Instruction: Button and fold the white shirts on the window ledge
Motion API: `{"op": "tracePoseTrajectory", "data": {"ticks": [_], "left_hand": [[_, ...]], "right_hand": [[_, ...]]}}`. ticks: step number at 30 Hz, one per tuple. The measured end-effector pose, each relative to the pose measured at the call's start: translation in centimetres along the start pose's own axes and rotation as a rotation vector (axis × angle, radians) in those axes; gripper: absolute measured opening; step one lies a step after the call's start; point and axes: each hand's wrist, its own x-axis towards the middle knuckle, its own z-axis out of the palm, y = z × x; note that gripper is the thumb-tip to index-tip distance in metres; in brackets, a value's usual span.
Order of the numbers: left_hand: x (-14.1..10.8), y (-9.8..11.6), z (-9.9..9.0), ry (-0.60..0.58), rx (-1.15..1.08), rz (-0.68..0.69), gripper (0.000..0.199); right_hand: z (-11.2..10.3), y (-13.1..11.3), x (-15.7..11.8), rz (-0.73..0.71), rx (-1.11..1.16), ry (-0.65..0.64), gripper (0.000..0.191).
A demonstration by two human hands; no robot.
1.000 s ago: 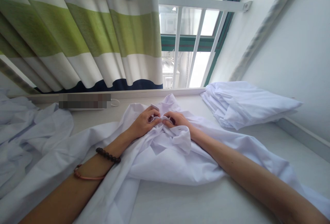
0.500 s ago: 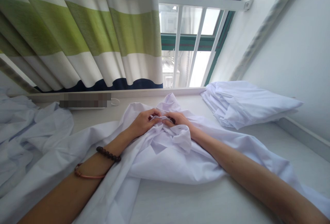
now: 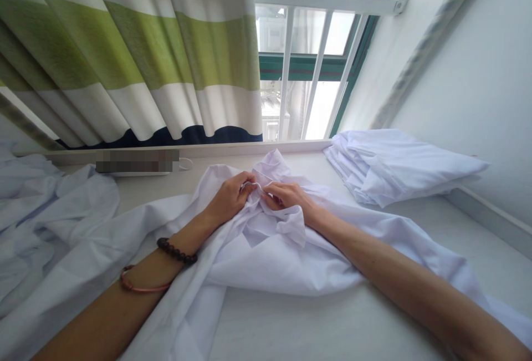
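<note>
- Two close-set pinches on one crumpled, smooth white woven cloth (image 3: 286, 272), left hand (image 3: 230, 194) and right hand (image 3: 291, 197) almost meeting over a thin edge (image 3: 258, 184).
- In the left, thumb and curled fingers closed on that edge; in the right, thumb beneath straighter fingers, apparently closed on it too, more lightly.
- Set side by side probably to hold that short stretch steady.
- Directly below and between the pinches, gathered folds; a loose flap (image 3: 294, 225) just under the right hand, the rest spread beneath both forearms on a flat white surface (image 3: 266, 328), likely to bear the weight.
- Around the left wrist, a dark round-beaded bracelet (image 3: 177, 250).
- Farther left, a rumpled white cloth heap (image 3: 25, 194); cannot tell whether joined to the held cloth.
- Well to the right, a flat folded white bundle (image 3: 409, 164), perhaps put there to leave working room.
- Beyond, a cream-and-green striped curtain (image 3: 141, 45).
</note>
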Motion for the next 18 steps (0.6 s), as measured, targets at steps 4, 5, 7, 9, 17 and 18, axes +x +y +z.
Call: {"op": "tracePoseTrajectory", "data": {"ticks": [4, 5, 7, 9, 17, 18], "left_hand": [[0.0, 0.0, -0.2, 0.087, -0.037, 0.063, 0.020], [0.1, 0.0, -0.2, 0.120, -0.058, 0.067, 0.021], [0.2, 0.1, -0.3, 0.178, -0.084, 0.076, 0.020], [0.3, 0.2, -0.2, 0.169, -0.107, 0.099, 0.017], [0.3, 0.2, -0.2, 0.035, -0.219, 0.162, 0.015], [0.3, 0.2, -0.2, 0.034, -0.190, 0.168, 0.016]], "right_hand": [[-0.1, 0.1, 0.4, 0.202, 0.454, 0.017, 0.039], [-0.1, 0.2, 0.5, 0.282, 0.584, 0.033, 0.043], [0.2, 0.5, 0.7, 0.388, 0.765, 0.060, 0.044], [0.5, 0.7, 0.8, 0.405, 0.829, 0.073, 0.039], [0.0, 0.7, 0.9, 0.431, 0.918, 0.021, 0.036], [-0.3, 0.8, 1.0, 0.448, 0.947, -0.006, 0.038]]}}
